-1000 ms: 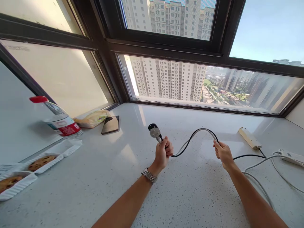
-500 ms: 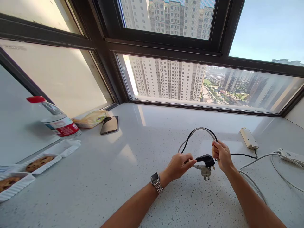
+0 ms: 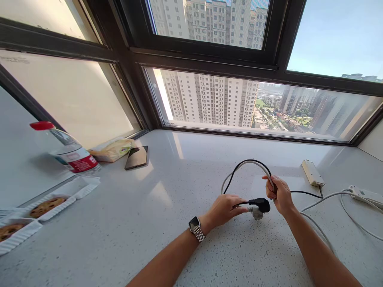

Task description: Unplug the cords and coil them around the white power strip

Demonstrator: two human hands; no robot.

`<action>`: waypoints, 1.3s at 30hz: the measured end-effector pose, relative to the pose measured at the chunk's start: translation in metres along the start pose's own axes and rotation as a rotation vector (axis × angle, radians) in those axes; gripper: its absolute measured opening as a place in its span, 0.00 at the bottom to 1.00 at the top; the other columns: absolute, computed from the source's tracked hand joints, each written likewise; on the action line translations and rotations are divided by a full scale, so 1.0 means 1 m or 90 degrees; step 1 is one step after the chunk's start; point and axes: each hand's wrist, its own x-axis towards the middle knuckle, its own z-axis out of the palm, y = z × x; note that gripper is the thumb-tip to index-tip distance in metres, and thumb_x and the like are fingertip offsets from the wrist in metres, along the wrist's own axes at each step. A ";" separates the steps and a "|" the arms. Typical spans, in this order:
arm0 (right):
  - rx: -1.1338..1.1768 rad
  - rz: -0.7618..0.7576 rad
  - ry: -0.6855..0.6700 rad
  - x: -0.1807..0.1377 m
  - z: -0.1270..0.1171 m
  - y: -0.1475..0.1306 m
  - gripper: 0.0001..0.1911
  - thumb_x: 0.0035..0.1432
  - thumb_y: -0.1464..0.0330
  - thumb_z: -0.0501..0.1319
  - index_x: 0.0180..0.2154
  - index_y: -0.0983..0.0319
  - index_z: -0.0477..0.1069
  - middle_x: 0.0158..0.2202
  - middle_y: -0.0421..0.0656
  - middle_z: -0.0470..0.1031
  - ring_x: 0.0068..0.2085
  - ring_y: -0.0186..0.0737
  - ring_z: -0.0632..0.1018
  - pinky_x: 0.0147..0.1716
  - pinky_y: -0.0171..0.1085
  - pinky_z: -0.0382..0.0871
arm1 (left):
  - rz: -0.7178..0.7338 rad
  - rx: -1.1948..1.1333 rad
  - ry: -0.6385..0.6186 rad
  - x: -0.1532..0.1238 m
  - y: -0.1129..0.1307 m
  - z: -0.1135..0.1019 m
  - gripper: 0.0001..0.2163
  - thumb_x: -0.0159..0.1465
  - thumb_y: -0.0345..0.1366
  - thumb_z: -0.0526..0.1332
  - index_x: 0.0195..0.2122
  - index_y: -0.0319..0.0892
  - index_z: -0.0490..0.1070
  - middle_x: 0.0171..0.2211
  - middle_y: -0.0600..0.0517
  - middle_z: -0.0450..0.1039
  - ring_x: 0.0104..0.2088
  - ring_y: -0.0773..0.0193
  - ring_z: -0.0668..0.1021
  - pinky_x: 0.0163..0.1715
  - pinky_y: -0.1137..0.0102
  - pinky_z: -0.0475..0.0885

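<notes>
My left hand (image 3: 225,209) is closed around two power cords just behind their plugs. The black plug (image 3: 263,205) points right from my fingers, and the white plug (image 3: 257,213) hangs under it, partly covered. From there the black cord (image 3: 253,160) and the white cord (image 3: 226,180) arch up together in a loop. At the loop's other side my right hand (image 3: 279,195) grips both cords, its fingers wrapped round them. Beyond that hand the black cord runs to a white adapter box (image 3: 312,173) on the counter.
A white power strip (image 3: 366,195) with its cord lies at the right. On the left are a bottle (image 3: 76,157) with a red cap, a plastic tray (image 3: 85,186) with cookies, a bread packet (image 3: 113,150) and a phone (image 3: 137,158). Windows (image 3: 209,101) border the counter's back.
The black plug has rolled in my left hand, so its pins no longer show, and the white plug sits higher behind it. My right forefinger has lifted and stretched out slightly.
</notes>
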 end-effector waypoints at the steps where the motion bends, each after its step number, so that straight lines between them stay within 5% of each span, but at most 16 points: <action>1: -0.021 -0.017 0.014 0.000 0.001 0.000 0.18 0.55 0.54 0.59 0.34 0.64 0.72 0.18 0.33 0.55 0.16 0.26 0.52 0.15 0.31 0.44 | -0.012 0.019 0.005 0.000 -0.001 0.000 0.22 0.65 0.51 0.52 0.44 0.40 0.77 0.32 0.47 0.78 0.28 0.64 0.75 0.26 0.74 0.62; 11: -0.208 -0.162 0.046 -0.008 0.015 0.012 0.20 0.59 0.52 0.56 0.30 0.63 0.69 0.18 0.35 0.59 0.17 0.27 0.56 0.15 0.31 0.48 | -0.097 0.002 0.070 0.001 -0.001 0.001 0.20 0.68 0.44 0.48 0.57 0.42 0.66 0.42 0.44 0.76 0.40 0.59 0.77 0.38 0.68 0.70; 16: -0.254 -0.174 0.061 -0.010 0.019 0.017 0.22 0.61 0.51 0.53 0.33 0.63 0.69 0.19 0.35 0.62 0.16 0.26 0.57 0.14 0.31 0.49 | -0.107 -0.059 0.069 0.004 0.001 -0.001 0.18 0.67 0.37 0.51 0.55 0.41 0.68 0.45 0.44 0.75 0.43 0.57 0.75 0.42 0.66 0.69; 25: -0.243 -0.151 0.144 -0.002 0.008 0.023 0.21 0.56 0.50 0.59 0.36 0.62 0.65 0.24 0.37 0.66 0.18 0.29 0.66 0.15 0.31 0.59 | -0.126 -0.105 0.144 0.002 -0.006 -0.001 0.17 0.65 0.45 0.53 0.43 0.38 0.74 0.31 0.48 0.75 0.28 0.65 0.72 0.26 0.73 0.64; 29: -0.352 -0.084 0.101 0.006 -0.009 0.020 0.22 0.55 0.52 0.59 0.43 0.63 0.68 0.31 0.42 0.70 0.25 0.35 0.73 0.25 0.35 0.69 | -0.177 -0.118 0.268 0.000 -0.014 -0.012 0.21 0.65 0.49 0.51 0.40 0.36 0.74 0.21 0.53 0.68 0.19 0.69 0.65 0.19 0.74 0.57; 34: -0.610 0.034 -0.042 0.012 -0.030 0.015 0.26 0.54 0.63 0.57 0.55 0.60 0.65 0.36 0.43 0.73 0.26 0.33 0.70 0.26 0.34 0.65 | -0.253 0.062 0.484 -0.008 -0.043 -0.040 0.20 0.64 0.48 0.51 0.36 0.38 0.75 0.19 0.52 0.70 0.20 0.66 0.70 0.21 0.74 0.59; 39: -0.875 0.146 -0.138 0.013 -0.034 0.007 0.09 0.50 0.68 0.58 0.35 0.61 0.73 0.29 0.42 0.74 0.29 0.35 0.70 0.25 0.32 0.55 | -0.276 0.251 0.646 -0.018 -0.072 -0.071 0.18 0.63 0.45 0.52 0.33 0.37 0.76 0.21 0.48 0.72 0.22 0.63 0.72 0.23 0.73 0.59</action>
